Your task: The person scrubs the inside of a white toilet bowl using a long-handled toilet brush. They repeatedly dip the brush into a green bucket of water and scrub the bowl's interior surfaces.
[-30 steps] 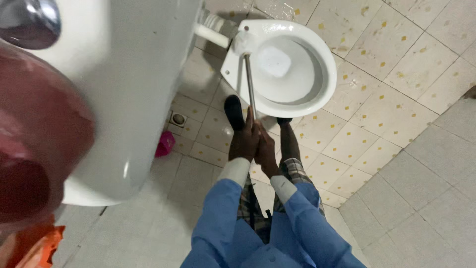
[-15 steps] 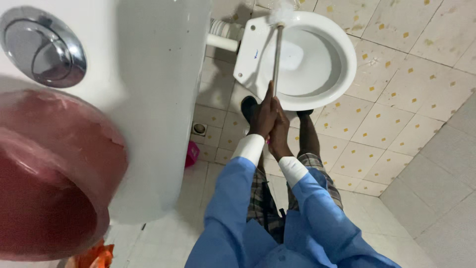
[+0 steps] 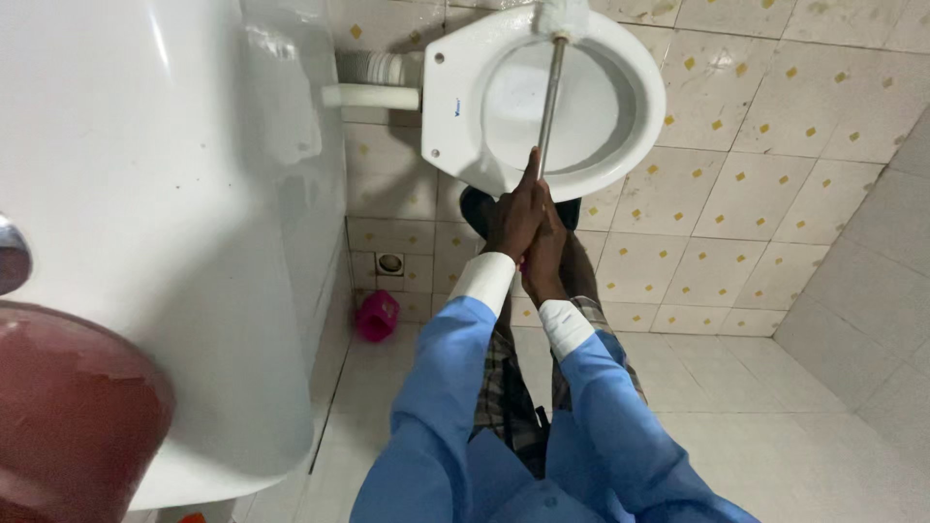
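My left hand [image 3: 513,218] and my right hand [image 3: 546,250] are both shut around the lower end of a long metal brush handle [image 3: 549,102]. The handle runs up across a white toilet bowl [image 3: 455,107], and its white brush head [image 3: 561,16] rests on the bowl's far rim at the top edge of the view. Both arms wear blue sleeves with white cuffs. My legs and a dark shoe [image 3: 475,205] stand just below the bowl.
A large white cistern [image 3: 165,194] fills the left side, with a reddish round basin [image 3: 68,416] at the lower left. A white pipe [image 3: 373,95] joins cistern and bowl. A small pink object [image 3: 376,316] and a floor drain [image 3: 389,263] lie on the tiled floor.
The brush head has moved from the bowl's near left rim across to the far rim. My view has swung, so the cistern's flush button has slid out at the left.
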